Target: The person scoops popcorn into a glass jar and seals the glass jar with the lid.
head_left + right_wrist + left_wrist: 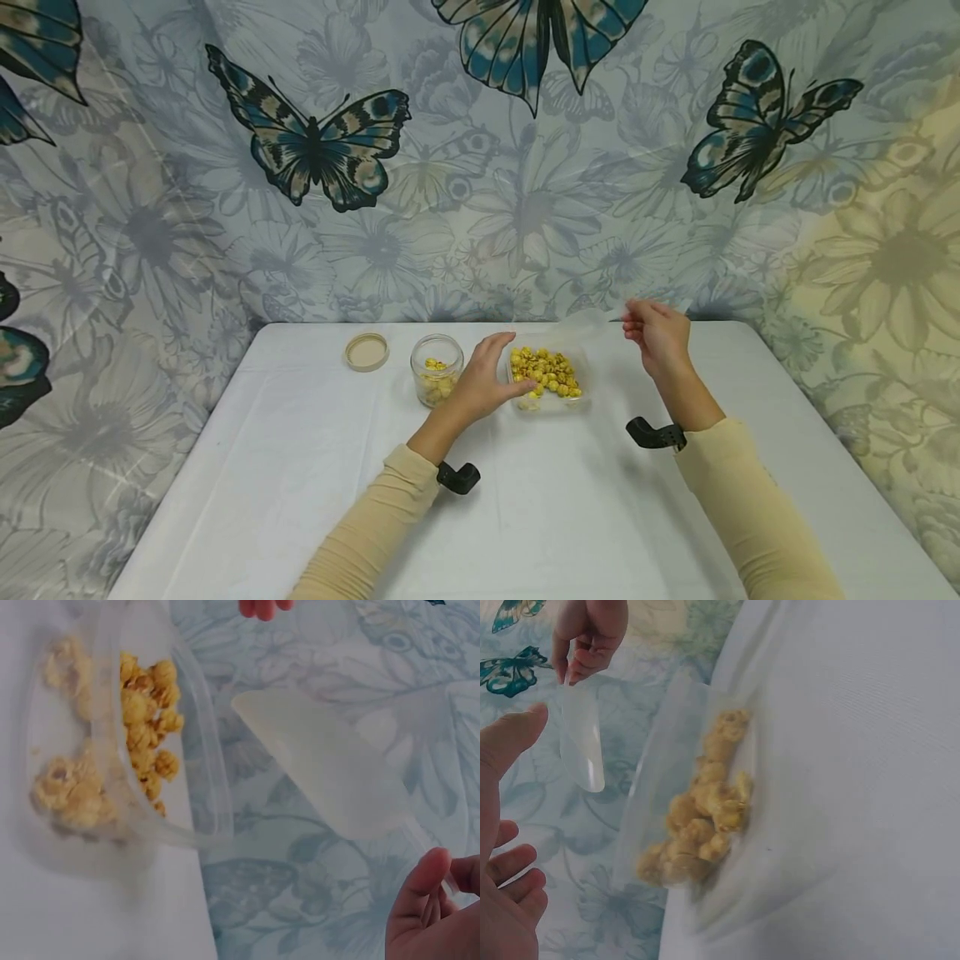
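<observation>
And there it was, the translucent white plastic scoop, held up in the air near the far right corner of the clear plastic tub, blade apart from the rim! The right hand, off to the right of the tub, had it by the thin handle, pinched between thumb and fingers. Inside the tub, a heap of round yellow popcorn lay spread over the bottom!

Over on the tub's left side, the left hand reached in, its fingers parted, thumb well away from the rest, gripping nothing. Further left of the tub stood the clear, round, wide-mouthed jar, upright and uncovered, with more yellow popcorn inside. Left again, well apart from the tub, lay a round lid with a gold-toned rim and a pale middle.

Under the tub ran the white cloth-covered worktop; nearer the person came two beige sleeves and black wrist mounts. Behind the tub, a pale blue-grey floral backdrop with big teal butterflies!
</observation>
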Tool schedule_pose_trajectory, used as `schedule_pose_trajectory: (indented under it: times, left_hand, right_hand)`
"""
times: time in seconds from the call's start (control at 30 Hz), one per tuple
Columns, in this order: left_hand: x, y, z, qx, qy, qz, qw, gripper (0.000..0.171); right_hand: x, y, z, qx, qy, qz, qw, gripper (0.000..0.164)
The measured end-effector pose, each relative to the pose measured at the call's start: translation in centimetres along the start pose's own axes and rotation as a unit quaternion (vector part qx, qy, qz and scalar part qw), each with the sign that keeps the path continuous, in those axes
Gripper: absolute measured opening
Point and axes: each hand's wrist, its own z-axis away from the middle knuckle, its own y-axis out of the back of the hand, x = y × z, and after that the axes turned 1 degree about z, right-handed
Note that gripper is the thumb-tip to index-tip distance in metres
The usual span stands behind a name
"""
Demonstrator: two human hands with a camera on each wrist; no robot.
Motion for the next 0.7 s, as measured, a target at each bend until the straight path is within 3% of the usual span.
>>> schedule_pose_trajectory:
  times: [0.23, 0.4, 0.5, 0.7]
  left_hand:
    - [-0.7, -1.1, 0.2, -0.028, 0.040, -0.008, 0.9988, 0.086]
    - [-1.2, -1.8, 0.2, -0.036, 0.057, -0.018, 0.9976, 0.088]
    - [-1.5, -2.1, 0.2, -0.038, 0.071, -0.029, 0.9963, 0.090]
    - [-1.7, -2.6, 0.2, -0.036, 0.095, -0.045, 0.9938, 0.096]
  right_hand:
    - [0.8, 0.5, -0.4, 0.031, -0.006, 0.054, 0.998, 0.014]
    - [1.2, 0.4, -0.1, 0.044, 0.026, 0.144, 0.988, 0.013]
    - [1.3, 0.1, 0.3, 0.039, 0.069, 0.214, 0.974, 0.021]
    - [1.6, -0.7, 0.8, 0.032, 0.180, 0.331, 0.926, 0.023]
